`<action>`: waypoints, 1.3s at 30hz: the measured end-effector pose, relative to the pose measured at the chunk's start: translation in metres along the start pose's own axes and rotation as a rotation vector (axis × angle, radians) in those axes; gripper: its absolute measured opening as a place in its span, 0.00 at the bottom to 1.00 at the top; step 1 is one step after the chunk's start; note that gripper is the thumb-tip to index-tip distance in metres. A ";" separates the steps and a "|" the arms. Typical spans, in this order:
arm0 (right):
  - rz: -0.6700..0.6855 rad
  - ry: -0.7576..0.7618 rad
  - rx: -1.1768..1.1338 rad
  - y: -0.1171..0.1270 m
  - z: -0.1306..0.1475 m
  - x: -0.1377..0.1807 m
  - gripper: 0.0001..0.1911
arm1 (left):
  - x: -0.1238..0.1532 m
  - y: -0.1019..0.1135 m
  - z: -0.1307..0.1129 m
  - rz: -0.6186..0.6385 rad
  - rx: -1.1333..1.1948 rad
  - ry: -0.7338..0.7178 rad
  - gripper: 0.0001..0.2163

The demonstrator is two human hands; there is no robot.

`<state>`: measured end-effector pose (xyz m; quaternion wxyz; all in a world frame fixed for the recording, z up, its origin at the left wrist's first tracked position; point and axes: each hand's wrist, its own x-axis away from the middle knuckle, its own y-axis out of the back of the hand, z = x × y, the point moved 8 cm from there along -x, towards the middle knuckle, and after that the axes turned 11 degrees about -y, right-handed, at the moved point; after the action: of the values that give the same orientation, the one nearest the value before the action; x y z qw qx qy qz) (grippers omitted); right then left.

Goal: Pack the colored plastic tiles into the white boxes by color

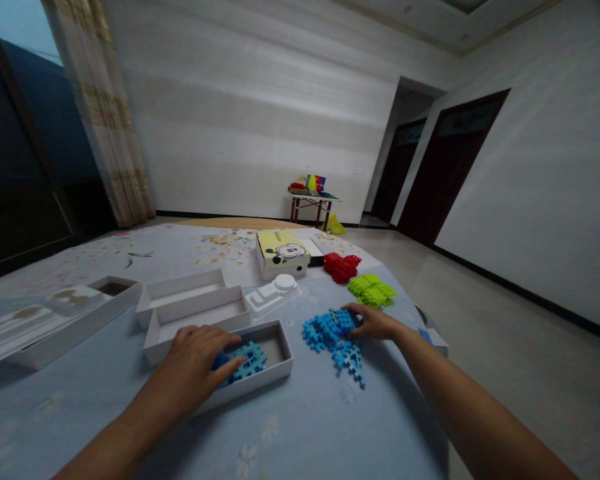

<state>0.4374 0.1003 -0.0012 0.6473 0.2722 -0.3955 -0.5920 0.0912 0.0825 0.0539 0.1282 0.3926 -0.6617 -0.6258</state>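
Observation:
My left hand [200, 357] reaches into a white open box [280, 357], its thumb and fingers closed about blue interlocking plastic pieces [250, 360]. Part of those pieces is hidden under the hand. To the right, on the tablecloth, lies a loose pile of blue interlocking pieces [325, 331]. At the pile's right edge my right hand [373, 323] has its thumb and fingers curled around some of the blue pieces. Just behind that hand sit lime-green pieces [373, 291], and beyond them a heap of red pieces [341, 267].
Two white open boxes [200, 313] stand left of centre, with a white moulded plastic tray [274, 295] beside them. Behind is a yellow-and-white cartoon box [283, 255]. A long box [80, 320] with packaging lies far left. The table's edge [405, 293] curves along the right.

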 end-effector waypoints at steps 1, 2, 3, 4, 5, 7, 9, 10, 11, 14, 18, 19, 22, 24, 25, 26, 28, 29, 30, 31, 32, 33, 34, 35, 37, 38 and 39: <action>-0.012 -0.002 0.004 0.000 0.001 0.000 0.34 | -0.006 -0.002 -0.003 0.028 0.000 0.005 0.16; -0.020 -0.003 0.005 0.000 0.001 0.000 0.33 | -0.011 -0.004 -0.006 0.055 -0.002 0.007 0.17; -0.025 -0.002 0.006 -0.001 0.001 0.000 0.33 | -0.015 -0.007 -0.009 0.084 -0.008 0.006 0.17; -0.029 0.000 0.008 -0.001 0.001 0.000 0.32 | -0.019 -0.011 -0.011 0.114 -0.016 0.005 0.18; -0.033 0.004 0.012 -0.001 0.001 0.000 0.32 | -0.022 -0.014 -0.013 0.143 -0.025 0.006 0.19; -0.050 0.009 0.022 0.000 -0.001 0.001 0.31 | -0.026 -0.020 -0.013 0.193 -0.038 0.016 0.20; -0.072 0.006 0.024 0.004 -0.004 0.001 0.31 | -0.027 -0.024 -0.011 0.226 -0.030 0.033 0.20; -0.080 0.004 0.020 0.006 -0.006 0.000 0.31 | -0.027 -0.025 -0.010 0.236 -0.014 0.043 0.20; -0.088 0.006 0.013 0.009 -0.008 0.000 0.32 | -0.027 -0.026 -0.009 0.243 0.006 0.051 0.20; -0.115 0.023 -0.012 0.017 -0.007 0.001 0.33 | -0.026 -0.027 -0.005 0.262 0.071 0.071 0.20; -0.142 0.108 -0.049 0.022 0.022 0.010 0.34 | -0.023 -0.030 -0.002 0.292 0.142 0.113 0.21; -0.138 0.135 -0.051 0.021 0.034 0.013 0.34 | -0.022 -0.031 -0.002 0.295 0.154 0.119 0.20; -0.101 0.212 -0.050 0.014 0.074 0.023 0.35 | -0.019 -0.028 -0.003 0.270 0.165 0.116 0.20; -0.072 0.270 -0.050 0.006 0.102 0.030 0.35 | -0.018 -0.019 -0.002 0.212 0.151 0.089 0.19; -0.058 0.301 -0.048 0.001 0.115 0.033 0.36 | -0.018 -0.013 0.000 0.169 0.142 0.075 0.18; -0.047 0.331 -0.047 -0.004 0.127 0.035 0.36 | -0.017 -0.006 0.003 0.120 0.135 0.066 0.18; -0.025 0.377 -0.043 -0.014 0.147 0.037 0.36 | -0.012 0.007 0.014 0.020 0.132 0.080 0.19; -0.014 0.393 -0.036 -0.020 0.156 0.038 0.36 | -0.009 0.013 0.022 -0.027 0.137 0.099 0.20; -0.003 0.405 -0.023 -0.025 0.163 0.037 0.36 | -0.005 0.017 0.030 -0.073 0.143 0.122 0.20; 0.006 0.412 -0.004 -0.030 0.170 0.037 0.36 | 0.000 0.020 0.039 -0.111 0.149 0.148 0.21; 0.013 0.416 0.022 -0.034 0.176 0.036 0.36 | 0.005 0.022 0.047 -0.142 0.152 0.174 0.22; 0.022 0.418 0.057 -0.038 0.181 0.035 0.36 | 0.011 0.022 0.054 -0.167 0.149 0.198 0.22; 0.031 0.418 0.099 -0.041 0.185 0.034 0.36 | 0.016 0.022 0.060 -0.184 0.137 0.213 0.21; 0.042 0.417 0.146 -0.044 0.189 0.033 0.36 | 0.020 0.021 0.063 -0.193 0.120 0.216 0.21; 0.070 0.416 0.238 -0.047 0.194 0.032 0.36 | 0.024 0.018 0.063 -0.196 0.075 0.190 0.19; 0.086 0.414 0.279 -0.049 0.196 0.031 0.36 | 0.026 0.017 0.061 -0.200 0.053 0.171 0.19; 0.102 0.411 0.314 -0.050 0.197 0.030 0.36 | 0.026 0.016 0.058 -0.206 0.035 0.150 0.19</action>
<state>0.2451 0.0862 0.0694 0.6928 0.4637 -0.3560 -0.4222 0.0297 0.1058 0.0499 0.1056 0.5062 -0.6174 -0.5929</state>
